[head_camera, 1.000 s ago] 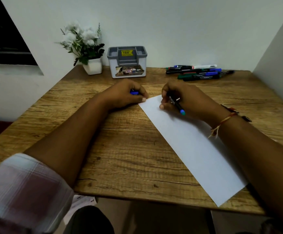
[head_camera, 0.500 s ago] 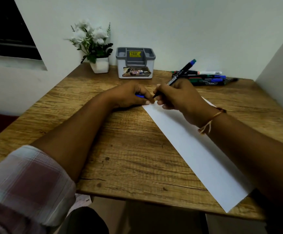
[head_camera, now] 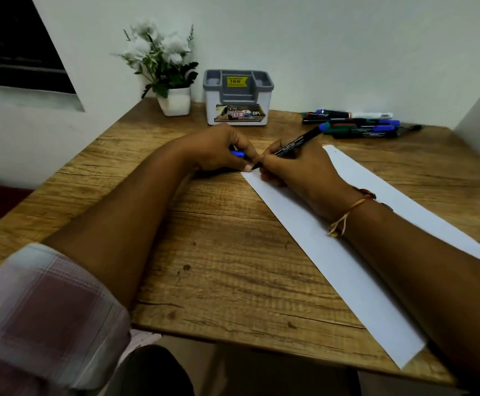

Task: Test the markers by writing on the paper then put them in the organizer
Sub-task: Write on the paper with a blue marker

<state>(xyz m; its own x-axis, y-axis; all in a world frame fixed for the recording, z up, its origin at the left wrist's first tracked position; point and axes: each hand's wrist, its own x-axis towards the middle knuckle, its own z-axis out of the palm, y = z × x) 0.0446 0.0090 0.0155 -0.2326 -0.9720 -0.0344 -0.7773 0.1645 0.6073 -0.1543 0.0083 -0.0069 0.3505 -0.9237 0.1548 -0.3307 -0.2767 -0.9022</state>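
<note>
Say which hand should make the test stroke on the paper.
Right. The right hand grips the uncapped marker, tip at the paper's far corner; the left hand holds the blue cap and rests a fingertip at that corner.

Right hand [head_camera: 296, 172] gripping black marker [head_camera: 296, 144], tip near paper [head_camera: 290, 212] corner, left hand [head_camera: 218, 150] holding blue cap [head_camera: 237, 153]

A wooden counter [head_camera: 227, 252] with dark grain lines and a few knots fills the near and middle of the scene. At its far left corner stands a white pot [head_camera: 175, 104] holding white flowers [head_camera: 158, 50] with green leaves, close to the pale wall [head_camera: 333, 38]. A dark window [head_camera: 13, 44] is set in the wall at far left.
</note>
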